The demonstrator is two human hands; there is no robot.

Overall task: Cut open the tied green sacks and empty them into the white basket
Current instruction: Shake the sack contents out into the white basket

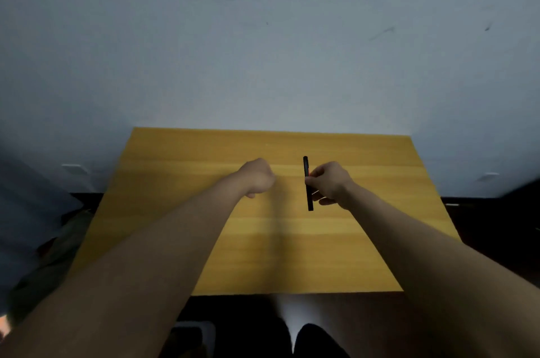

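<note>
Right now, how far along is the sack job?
Nothing looks done: no sacks or basket can be made out on the wooden table. In hand: the right hand pinches a slim black tool; the left hand is a fist, holding nothing. Left: all cutting and emptying.

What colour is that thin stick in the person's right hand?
Black all over; the thin stick, pinched by the right hand, shows best in the head view.

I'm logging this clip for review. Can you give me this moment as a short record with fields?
surface: yellow wooden table against a pale wall
right hand: fingers pinch a slim black tool, held above the table, pointing away from the person
left hand: fist, holding nothing
green sacks: none clearly in view
white basket: not clearly in view
</note>
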